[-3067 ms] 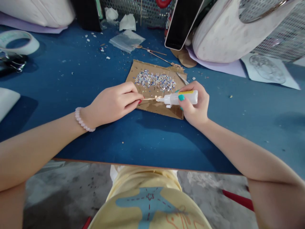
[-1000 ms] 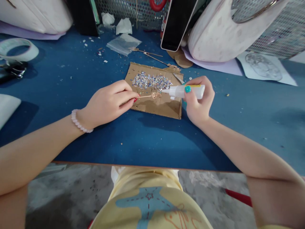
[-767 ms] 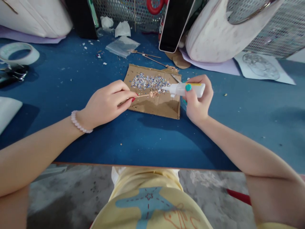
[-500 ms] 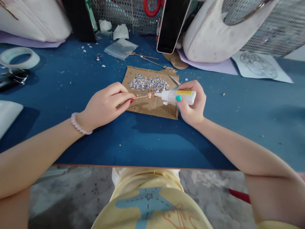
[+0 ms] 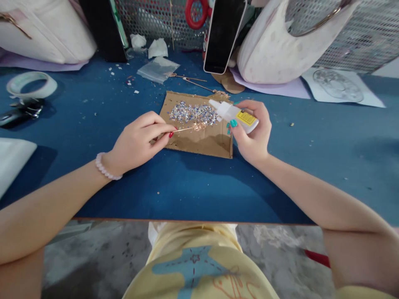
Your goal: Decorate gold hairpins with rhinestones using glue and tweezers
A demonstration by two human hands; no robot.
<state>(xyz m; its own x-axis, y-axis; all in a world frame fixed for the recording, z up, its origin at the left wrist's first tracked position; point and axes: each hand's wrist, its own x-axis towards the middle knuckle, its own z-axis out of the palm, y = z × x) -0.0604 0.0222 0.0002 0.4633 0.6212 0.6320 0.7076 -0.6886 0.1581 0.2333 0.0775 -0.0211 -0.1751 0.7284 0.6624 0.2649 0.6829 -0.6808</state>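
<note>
Glue bottle point(image 5: 236, 115) tilted up; hands gripping.

The left hand point(image 5: 137, 139) pinches a thin gold metal pin point(image 5: 183, 129) with a glittering head, while the right hand point(image 5: 253, 135) grips a smooth, slightly glossy white plastic glue bottle point(image 5: 233, 114) bearing a yellow paper label. Between the two hands lies a matt, rough brown cardboard sheet point(image 5: 199, 141), and beyond the fingertips on it sits a heap of shiny, sparkling sequin flakes point(image 5: 190, 112). Under both wrists the blue table top point(image 5: 193, 187) looks matt and finely textured, like felt.
</note>
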